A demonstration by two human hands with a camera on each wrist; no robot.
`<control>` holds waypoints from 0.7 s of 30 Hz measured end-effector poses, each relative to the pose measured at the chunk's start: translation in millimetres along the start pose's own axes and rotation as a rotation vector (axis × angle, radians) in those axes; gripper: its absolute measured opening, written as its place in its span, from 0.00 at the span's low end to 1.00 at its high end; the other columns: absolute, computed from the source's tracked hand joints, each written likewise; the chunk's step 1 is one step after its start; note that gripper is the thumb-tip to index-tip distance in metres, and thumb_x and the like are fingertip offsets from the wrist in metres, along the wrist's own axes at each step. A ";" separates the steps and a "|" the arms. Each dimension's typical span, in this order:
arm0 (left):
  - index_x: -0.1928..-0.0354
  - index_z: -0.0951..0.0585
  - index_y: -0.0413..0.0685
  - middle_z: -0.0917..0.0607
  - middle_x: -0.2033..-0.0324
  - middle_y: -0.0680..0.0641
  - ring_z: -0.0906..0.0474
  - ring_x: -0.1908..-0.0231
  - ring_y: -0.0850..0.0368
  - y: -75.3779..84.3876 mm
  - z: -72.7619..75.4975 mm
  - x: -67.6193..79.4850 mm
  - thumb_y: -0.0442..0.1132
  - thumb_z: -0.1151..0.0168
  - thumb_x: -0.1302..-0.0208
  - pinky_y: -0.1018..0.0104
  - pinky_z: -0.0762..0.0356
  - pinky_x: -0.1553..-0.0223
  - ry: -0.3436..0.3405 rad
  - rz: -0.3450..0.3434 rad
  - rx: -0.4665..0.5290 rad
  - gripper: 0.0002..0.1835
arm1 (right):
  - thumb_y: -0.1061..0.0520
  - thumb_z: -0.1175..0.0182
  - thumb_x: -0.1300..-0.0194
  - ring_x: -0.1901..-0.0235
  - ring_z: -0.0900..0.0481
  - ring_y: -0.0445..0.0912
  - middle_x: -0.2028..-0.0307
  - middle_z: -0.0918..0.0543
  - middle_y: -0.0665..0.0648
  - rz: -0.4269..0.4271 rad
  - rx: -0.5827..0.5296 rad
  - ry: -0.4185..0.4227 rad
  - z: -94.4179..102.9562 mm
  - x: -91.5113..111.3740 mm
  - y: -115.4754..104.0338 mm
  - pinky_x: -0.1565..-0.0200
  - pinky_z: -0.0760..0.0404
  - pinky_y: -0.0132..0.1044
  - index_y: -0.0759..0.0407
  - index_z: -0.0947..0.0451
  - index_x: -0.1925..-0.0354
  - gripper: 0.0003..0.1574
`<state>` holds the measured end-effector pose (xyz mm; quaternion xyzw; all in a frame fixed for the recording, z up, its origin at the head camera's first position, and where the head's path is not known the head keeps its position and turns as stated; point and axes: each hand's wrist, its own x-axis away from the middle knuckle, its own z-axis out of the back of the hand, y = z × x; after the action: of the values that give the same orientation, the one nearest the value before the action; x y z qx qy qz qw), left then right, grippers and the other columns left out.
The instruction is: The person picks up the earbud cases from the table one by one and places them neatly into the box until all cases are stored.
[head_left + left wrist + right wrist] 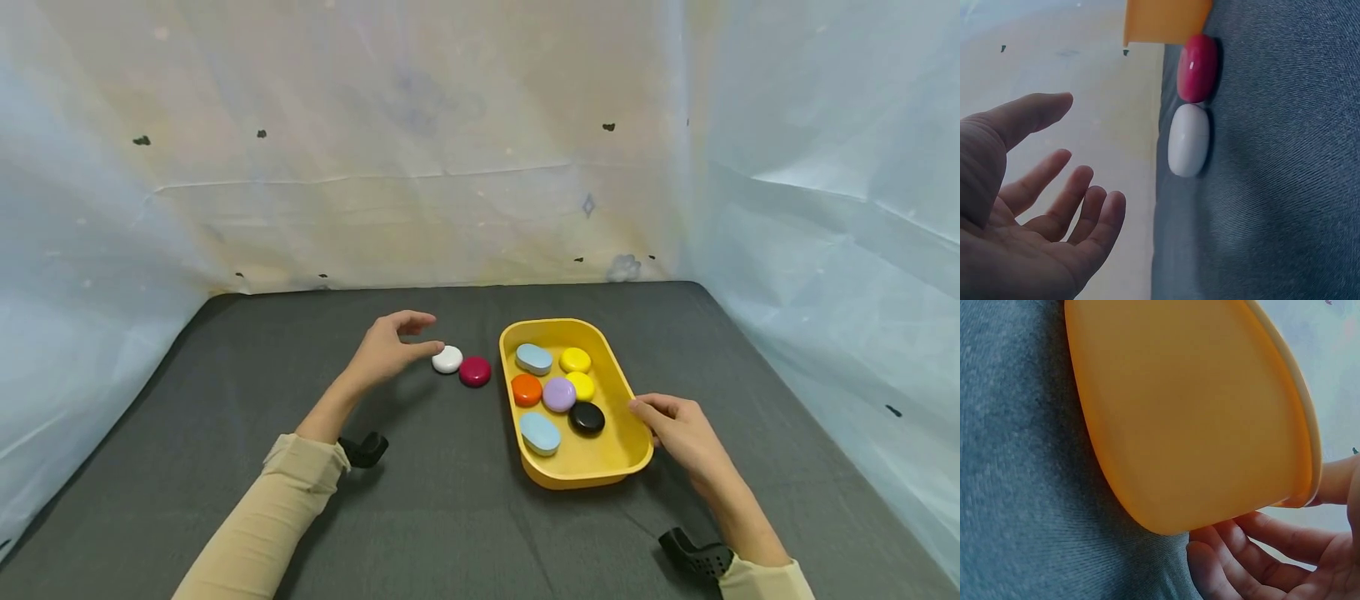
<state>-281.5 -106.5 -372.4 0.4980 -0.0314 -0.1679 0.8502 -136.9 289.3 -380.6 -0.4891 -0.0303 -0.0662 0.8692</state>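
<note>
My left hand hovers over the cloth, fingers apart and loosely bent, with nothing between them. Just beyond its thumb lies a smooth white rounded piece, touching or nearly touching a dark red one. The left wrist view shows a gap between the hand and the white piece. With the thumb over the rim and the fingers against the outer wall, my right hand holds the right side of a yellow tray. In the right wrist view the tray's wall hides part of that thumb.
Inside the tray lie light blue ovals, yellow pieces, an orange one, a lilac one and a black one. Dark grey cloth covers the table. Pale sheeting stands behind and at both sides.
</note>
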 end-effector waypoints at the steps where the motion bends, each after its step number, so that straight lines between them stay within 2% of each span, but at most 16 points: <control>1: 0.40 0.22 0.52 0.23 0.42 0.49 0.31 0.40 0.51 -1.5 -1.4 -1.2 0.50 0.28 0.41 0.48 0.30 0.43 -0.004 0.003 0.001 0.27 | 0.45 0.45 0.26 0.62 0.23 0.48 0.54 0.19 0.60 0.000 -0.001 -0.001 0.0 0.1 0.1 0.63 0.21 0.37 0.68 0.23 0.42 0.29; 10: 0.40 0.22 0.50 0.24 0.40 0.43 0.31 0.40 0.49 -7.6 -12.7 -11.9 0.47 0.28 0.41 0.48 0.30 0.42 -0.033 0.004 0.019 0.28 | 0.46 0.44 0.26 0.61 0.24 0.48 0.52 0.19 0.61 -0.016 -0.001 0.014 1.2 -0.4 -1.2 0.63 0.20 0.39 0.68 0.24 0.42 0.28; 21: 0.37 0.24 0.44 0.24 0.40 0.44 0.31 0.38 0.47 -19.1 -25.6 -13.6 0.42 0.28 0.41 0.47 0.30 0.42 -0.031 0.017 0.052 0.30 | 0.47 0.44 0.26 0.60 0.23 0.48 0.51 0.19 0.61 -0.021 0.000 0.025 -1.8 -0.2 1.5 0.63 0.21 0.37 0.67 0.23 0.42 0.28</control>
<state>-293.5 -89.4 -400.1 0.5171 -0.0533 -0.1677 0.8376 -136.9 288.5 -382.8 -0.4879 -0.0246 -0.0817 0.8687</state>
